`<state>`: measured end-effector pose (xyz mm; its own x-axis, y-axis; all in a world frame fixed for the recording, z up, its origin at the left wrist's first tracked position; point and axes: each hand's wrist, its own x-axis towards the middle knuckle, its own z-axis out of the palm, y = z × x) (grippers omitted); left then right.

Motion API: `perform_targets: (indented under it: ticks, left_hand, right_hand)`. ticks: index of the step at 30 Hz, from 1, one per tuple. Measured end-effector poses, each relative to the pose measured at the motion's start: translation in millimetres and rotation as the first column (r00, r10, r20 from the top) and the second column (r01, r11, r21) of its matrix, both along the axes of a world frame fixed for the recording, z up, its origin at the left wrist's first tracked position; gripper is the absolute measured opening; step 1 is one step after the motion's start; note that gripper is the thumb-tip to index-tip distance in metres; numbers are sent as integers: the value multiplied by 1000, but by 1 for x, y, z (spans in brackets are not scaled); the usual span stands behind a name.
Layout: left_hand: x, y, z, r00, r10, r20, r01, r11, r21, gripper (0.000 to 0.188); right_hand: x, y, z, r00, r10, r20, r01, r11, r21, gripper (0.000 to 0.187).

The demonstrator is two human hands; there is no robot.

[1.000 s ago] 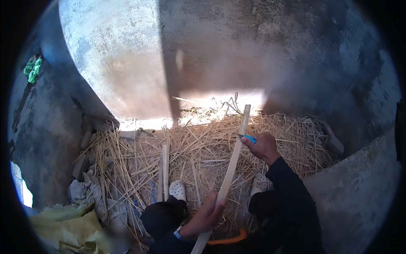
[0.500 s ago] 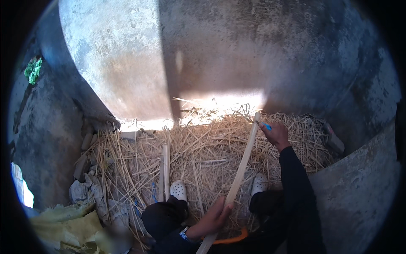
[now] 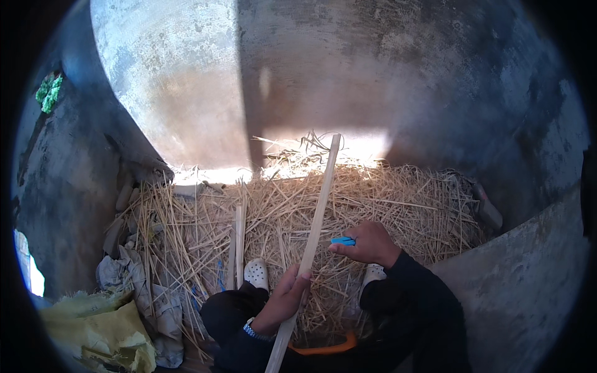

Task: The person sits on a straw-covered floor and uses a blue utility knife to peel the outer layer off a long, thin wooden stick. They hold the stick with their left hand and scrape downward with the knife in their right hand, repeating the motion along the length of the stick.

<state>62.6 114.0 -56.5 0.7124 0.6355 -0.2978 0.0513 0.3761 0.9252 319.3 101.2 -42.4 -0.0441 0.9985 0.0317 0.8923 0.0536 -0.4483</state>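
Observation:
My left hand, with a watch at its wrist, is closed around a long pale bamboo strip. The strip slants up and away from me, its lower end running out of view at the bottom. Thin curled shavings hang by its far end. In my right hand is a small blue-handled knife, its blade hardly visible. That hand is to the right of the strip, apart from it, at about mid-length.
Straw-like slivers cover the ground around my white clogs. Two upright strips stand by my left foot. An orange curved handle is between my legs. Yellowish sheeting lies at left, and a concrete wall rises ahead.
My right hand has come back from the strip's far end toward me and left, with the knife. The strip's far end has swung left and up, and my left hand has shifted slightly left.

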Motion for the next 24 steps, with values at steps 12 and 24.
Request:
perform_targets:
  ticks: [12, 24]
  left_hand:
    - [0, -7, -3, 1000, -20, 4, 20, 999, 29, 26]
    - [-4, -12, 3, 998, -38, 59, 41, 998, -50, 21]
  right_hand:
    - [6, 18, -17, 979, -197, 46, 189, 972, 137, 71]
    - [8, 15, -11, 992, -126, 32, 115, 964, 239, 65]
